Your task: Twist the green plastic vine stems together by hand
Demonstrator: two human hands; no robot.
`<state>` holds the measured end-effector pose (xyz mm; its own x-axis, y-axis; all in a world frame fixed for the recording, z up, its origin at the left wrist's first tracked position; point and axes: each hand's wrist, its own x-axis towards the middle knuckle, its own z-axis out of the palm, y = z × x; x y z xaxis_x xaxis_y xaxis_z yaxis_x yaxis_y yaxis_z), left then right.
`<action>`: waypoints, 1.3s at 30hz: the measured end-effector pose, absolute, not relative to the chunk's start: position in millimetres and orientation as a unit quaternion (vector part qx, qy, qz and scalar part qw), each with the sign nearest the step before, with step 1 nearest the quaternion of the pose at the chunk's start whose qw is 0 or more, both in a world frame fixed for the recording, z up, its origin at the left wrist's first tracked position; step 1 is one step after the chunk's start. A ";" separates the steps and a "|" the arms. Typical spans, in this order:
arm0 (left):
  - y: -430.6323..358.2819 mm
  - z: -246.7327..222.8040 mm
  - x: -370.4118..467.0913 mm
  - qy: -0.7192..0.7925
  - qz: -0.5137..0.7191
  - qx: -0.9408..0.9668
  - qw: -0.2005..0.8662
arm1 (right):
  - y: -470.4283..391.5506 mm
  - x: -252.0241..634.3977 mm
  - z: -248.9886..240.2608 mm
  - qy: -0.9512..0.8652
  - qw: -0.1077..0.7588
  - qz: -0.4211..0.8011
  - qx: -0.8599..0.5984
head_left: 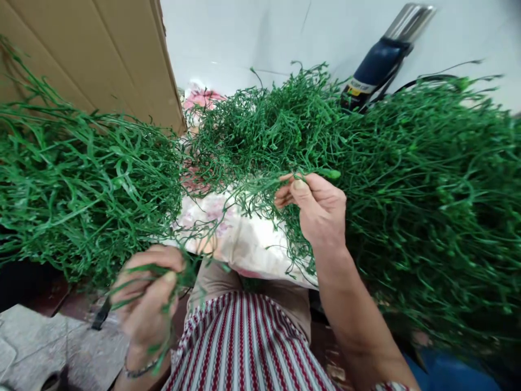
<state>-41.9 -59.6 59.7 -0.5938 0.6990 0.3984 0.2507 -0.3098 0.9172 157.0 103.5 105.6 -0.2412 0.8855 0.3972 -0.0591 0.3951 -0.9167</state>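
In my right hand (321,209) a thin green branched stem (264,183) is pinched between thumb and fingers, above the cloth-covered work surface. Its fine branches point left, and a thicker light-green end (330,174) sticks out to the right. Lower left, my left hand (148,293) is curled around several green stems (138,271); they trail past the wrist, and motion blurs them. The stems look like artificial plant stems. Just beyond the left hand lies a large heap of leafy green stems (81,190).
Finer green stems form a pile (277,119) at the back and a big mound (439,195) on the right. A dark blue heat gun (370,68), metal nozzle up, stands against the white wall (244,38). Cardboard (93,54) rises at back left. A patterned cloth (240,239) covers the surface.
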 end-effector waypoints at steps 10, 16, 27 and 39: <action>-21.2 54.3 -23.8 0.501 0.386 0.715 0.297 | 99.8 175.6 116.6 -0.765 0.519 0.331 -0.188; -1.3 73.4 -22.9 0.577 0.543 0.610 -0.003 | 90.7 185.6 96.7 -0.773 0.492 0.352 -0.191; 24.8 85.7 -3.6 0.472 0.408 0.743 -0.241 | 71.8 183.2 78.9 -0.821 0.454 0.301 -0.172; 44.6 74.0 -14.9 0.446 0.737 0.444 0.246 | 82.5 179.7 54.4 -0.896 0.258 0.033 -0.359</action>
<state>-14.9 44.6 74.0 -0.4843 0.7589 0.4353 0.0338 -0.4809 0.8761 179.7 82.5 54.4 -0.6082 0.6612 0.4393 0.6269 0.7395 -0.2452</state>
